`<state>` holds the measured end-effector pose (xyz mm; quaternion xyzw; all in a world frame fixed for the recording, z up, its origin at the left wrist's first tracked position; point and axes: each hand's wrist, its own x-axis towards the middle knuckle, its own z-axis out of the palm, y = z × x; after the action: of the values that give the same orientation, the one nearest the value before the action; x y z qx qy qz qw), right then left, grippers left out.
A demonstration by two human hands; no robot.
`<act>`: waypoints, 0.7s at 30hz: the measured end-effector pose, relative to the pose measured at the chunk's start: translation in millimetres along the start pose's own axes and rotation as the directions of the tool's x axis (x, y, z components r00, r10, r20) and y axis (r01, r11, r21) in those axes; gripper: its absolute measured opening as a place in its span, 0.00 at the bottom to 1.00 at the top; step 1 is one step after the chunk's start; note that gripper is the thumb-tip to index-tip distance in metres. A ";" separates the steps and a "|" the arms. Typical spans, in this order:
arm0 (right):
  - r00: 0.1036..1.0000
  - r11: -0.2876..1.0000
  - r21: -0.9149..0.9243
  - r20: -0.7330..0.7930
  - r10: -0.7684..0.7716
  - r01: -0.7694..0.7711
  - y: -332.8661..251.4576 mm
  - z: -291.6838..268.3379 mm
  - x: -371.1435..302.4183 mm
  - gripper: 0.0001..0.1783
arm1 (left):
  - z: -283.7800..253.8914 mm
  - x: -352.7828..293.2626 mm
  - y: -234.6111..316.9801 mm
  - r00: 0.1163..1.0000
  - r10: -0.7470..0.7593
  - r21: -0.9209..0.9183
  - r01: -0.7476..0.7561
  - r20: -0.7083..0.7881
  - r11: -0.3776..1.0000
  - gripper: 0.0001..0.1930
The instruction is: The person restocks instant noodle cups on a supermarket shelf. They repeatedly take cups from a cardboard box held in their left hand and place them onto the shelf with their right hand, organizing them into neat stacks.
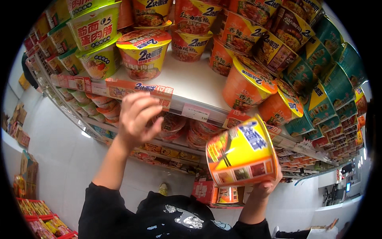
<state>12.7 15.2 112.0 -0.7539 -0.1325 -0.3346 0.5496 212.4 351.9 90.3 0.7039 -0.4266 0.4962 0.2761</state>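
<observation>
Just off the front edge of the shelf (190, 75), one noodle tub (242, 153) in hand.
Right hand (271, 181) is gripping that yellow-and-orange tub at its lower right, tilted, most fingers hidden behind it. Left hand (139, 117) is half-curled and free, right by the orange label strip (119, 88) on that edge; can't tell if they touch. Red-and-yellow tub (144, 55) stands upright just behind the strip.

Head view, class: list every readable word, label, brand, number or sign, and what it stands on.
Locations only; print isn't copied.
Tub in the right hand: large blue characters on yellow.
Middle green tub: large red characters.
Orange shelf strip: blue and white characters.
Shelf-edge tag: small dark print.
Teal tubs: too small to read.
</observation>
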 end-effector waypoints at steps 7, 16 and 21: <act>0.845 0.774 -0.344 0.284 -0.453 0.531 -40.8 69.6 126.3 0.36 | 30.1 3.0 -43.8 0.997 0.000 0.132 0.009 -0.072 0.991 0.15; 0.727 0.466 -0.563 0.591 -0.350 0.682 -34.2 143.7 209.4 0.26 | 30.2 -3.3 -49.3 0.997 0.003 0.134 0.008 -0.082 0.991 0.16; 0.741 0.488 -0.573 0.607 -0.287 0.659 -26.6 142.7 221.8 0.24 | 30.9 -6.2 -50.5 0.996 0.015 0.142 -0.002 -0.090 0.990 0.15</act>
<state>213.2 118.5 251.4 -0.8954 -0.3058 -0.3232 0.0178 270.0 353.3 75.3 0.6966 -0.3803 0.5579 0.2427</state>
